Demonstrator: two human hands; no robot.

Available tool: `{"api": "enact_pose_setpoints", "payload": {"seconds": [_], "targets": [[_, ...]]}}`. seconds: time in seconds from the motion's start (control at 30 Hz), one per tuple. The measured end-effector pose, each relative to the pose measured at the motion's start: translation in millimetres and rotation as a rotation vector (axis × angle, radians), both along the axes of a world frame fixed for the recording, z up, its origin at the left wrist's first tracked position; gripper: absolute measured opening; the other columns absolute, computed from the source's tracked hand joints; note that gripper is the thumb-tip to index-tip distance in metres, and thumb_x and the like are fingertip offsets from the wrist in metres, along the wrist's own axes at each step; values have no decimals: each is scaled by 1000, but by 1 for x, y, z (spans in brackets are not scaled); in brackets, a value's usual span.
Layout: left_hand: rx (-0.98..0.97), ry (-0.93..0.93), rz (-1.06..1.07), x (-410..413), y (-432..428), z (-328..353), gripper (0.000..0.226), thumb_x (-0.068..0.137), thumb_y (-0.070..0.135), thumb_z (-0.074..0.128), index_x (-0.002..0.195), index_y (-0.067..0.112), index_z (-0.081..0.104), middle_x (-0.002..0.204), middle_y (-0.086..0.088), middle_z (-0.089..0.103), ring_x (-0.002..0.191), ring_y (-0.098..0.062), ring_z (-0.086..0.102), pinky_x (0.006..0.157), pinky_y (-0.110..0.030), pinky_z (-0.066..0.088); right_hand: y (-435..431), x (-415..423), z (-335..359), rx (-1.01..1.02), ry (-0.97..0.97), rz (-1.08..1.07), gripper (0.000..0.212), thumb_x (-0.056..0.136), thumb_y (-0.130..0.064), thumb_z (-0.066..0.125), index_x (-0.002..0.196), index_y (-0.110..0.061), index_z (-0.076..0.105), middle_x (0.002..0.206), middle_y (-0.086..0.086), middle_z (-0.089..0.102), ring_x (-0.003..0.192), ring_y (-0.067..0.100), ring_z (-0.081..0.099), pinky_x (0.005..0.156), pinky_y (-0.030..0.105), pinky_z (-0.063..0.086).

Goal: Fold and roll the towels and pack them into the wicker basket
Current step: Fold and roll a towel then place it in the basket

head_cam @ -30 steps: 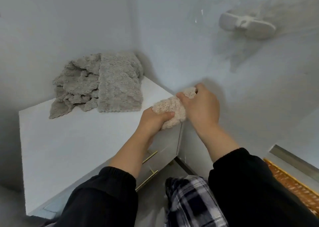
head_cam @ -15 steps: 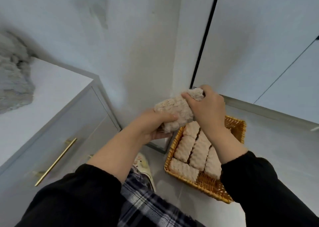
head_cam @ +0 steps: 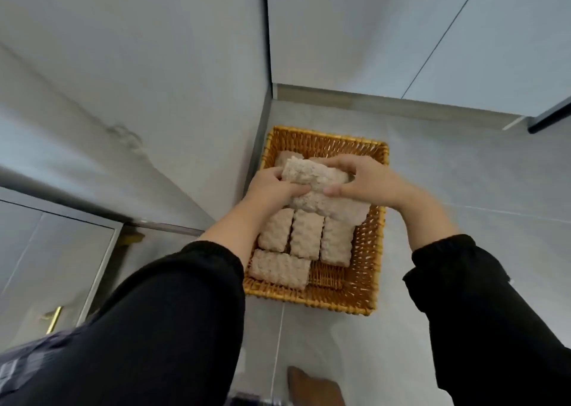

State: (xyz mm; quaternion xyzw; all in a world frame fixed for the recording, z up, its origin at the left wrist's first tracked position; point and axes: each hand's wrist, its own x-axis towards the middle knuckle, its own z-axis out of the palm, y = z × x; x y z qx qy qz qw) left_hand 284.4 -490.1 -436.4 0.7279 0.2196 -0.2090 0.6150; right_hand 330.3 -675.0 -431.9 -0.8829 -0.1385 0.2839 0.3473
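Observation:
A rolled beige towel (head_cam: pixel 312 175) is held above the wicker basket (head_cam: pixel 367 251), which stands on the floor by a wall corner. My left hand (head_cam: pixel 272 186) grips the roll's left end and my right hand (head_cam: pixel 364 180) grips its right end, thumb underneath. Several rolled beige towels (head_cam: pixel 304 235) lie side by side in the basket, one crosswise (head_cam: pixel 279 268) at the near edge. The far part of the basket's inside is hidden behind my hands. Bare wicker shows at the near right corner.
A grey wall (head_cam: pixel 139 81) rises left of the basket, with white cabinet doors (head_cam: pixel 401 29) behind it. A drawer unit with a gold handle (head_cam: pixel 54 319) is at the lower left. Grey tiled floor (head_cam: pixel 463 189) lies to the right, a foot (head_cam: pixel 312 387) at the bottom.
My view and both hands have swung right and down from the white cabinet top with the grey towels. The roll, still in both hands, is now level over the basket.

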Motion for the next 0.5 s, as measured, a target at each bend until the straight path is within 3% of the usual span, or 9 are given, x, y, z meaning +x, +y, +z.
{"api": "enact_pose_setpoints", "payload": {"seconds": [0.07, 0.17, 0.27, 0.33, 0.43, 0.5], "targets": [[-8, -18, -31, 4, -2, -16, 28, 78, 13, 76, 104, 20, 66, 93, 9, 67, 91, -10, 65, 76, -24, 53, 2, 4, -21, -44, 13, 26, 52, 77, -42, 74, 122, -22, 60, 111, -15, 59, 100, 5, 53, 87, 23, 40], [161, -53, -169, 3, 5, -46, 46, 82, 28, 73, 123, 19, 57, 109, 9, 60, 99, -6, 57, 73, -15, 44, 4, 6, -54, -79, 107, -41, 40, 77, -37, 76, 106, -12, 65, 90, -5, 59, 83, 12, 54, 73, 25, 40], [476, -25, -314, -7, 29, -82, 59, 85, 37, 64, 136, 17, 45, 134, -2, 50, 123, -20, 48, 95, -29, 42, 6, -9, -92, -309, 214, 93, 19, 80, -25, 73, 84, -10, 61, 78, 0, 55, 76, 19, 53, 61, 27, 39], [619, 58, -350, -16, 44, -102, 63, 81, 38, 59, 136, 14, 40, 138, -12, 44, 129, -31, 42, 102, -40, 40, 9, -27, -116, -517, 264, 213, 20, 80, -23, 70, 73, -15, 53, 75, -1, 52, 76, 20, 53, 53, 26, 35], [646, 207, -358, -28, 49, -119, 78, 87, 22, 58, 149, 6, 14, 149, -20, 28, 135, -34, 32, 109, -46, 32, 12, -50, -139, -693, 390, 321, 11, 84, -19, 63, 90, -13, 56, 87, 1, 54, 80, 20, 52, 56, 25, 39], [655, 278, -352, -31, 46, -124, 77, 91, 15, 53, 150, 6, 6, 146, -21, 34, 128, -35, 41, 102, -43, 39, 14, -62, -150, -797, 378, 340, 13, 90, -20, 54, 101, -13, 54, 96, 3, 53, 86, 22, 52, 68, 28, 44]]}}
